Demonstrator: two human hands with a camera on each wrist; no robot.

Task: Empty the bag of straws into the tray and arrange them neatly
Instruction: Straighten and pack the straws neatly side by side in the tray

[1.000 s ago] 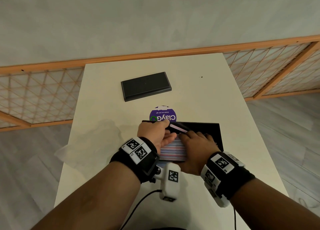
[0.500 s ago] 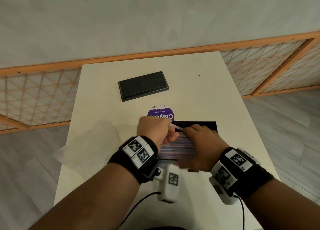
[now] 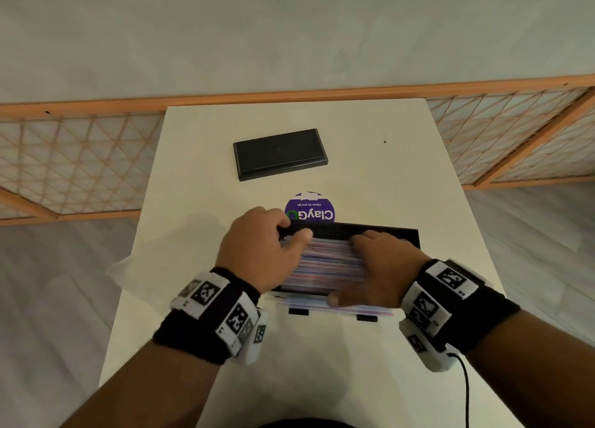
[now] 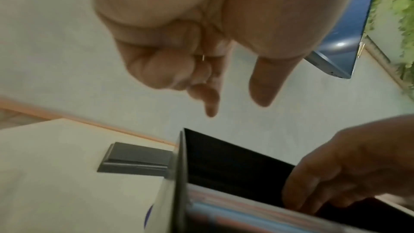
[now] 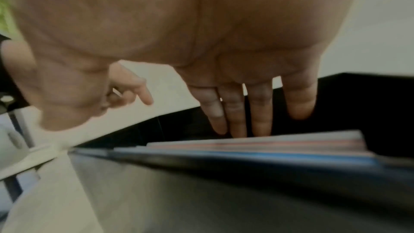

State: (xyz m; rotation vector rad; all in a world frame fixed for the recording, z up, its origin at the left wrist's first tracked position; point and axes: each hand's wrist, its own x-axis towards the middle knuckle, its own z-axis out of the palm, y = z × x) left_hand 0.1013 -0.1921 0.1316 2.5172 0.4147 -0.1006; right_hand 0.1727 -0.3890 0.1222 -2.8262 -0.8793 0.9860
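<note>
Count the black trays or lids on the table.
2: the tray holding the straws between both hands, and a black lid lying farther back on the table.

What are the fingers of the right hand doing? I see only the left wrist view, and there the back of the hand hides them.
Observer: In the right wrist view the right hand keeps its fingers straight, with the tips on top of the straws inside the tray.
Operator: Thank you. And where is the bag? I cannot find it in my view.
Observer: The head view shows the clear bag lying flat on the table, to the left of the tray and of the left hand.
</note>
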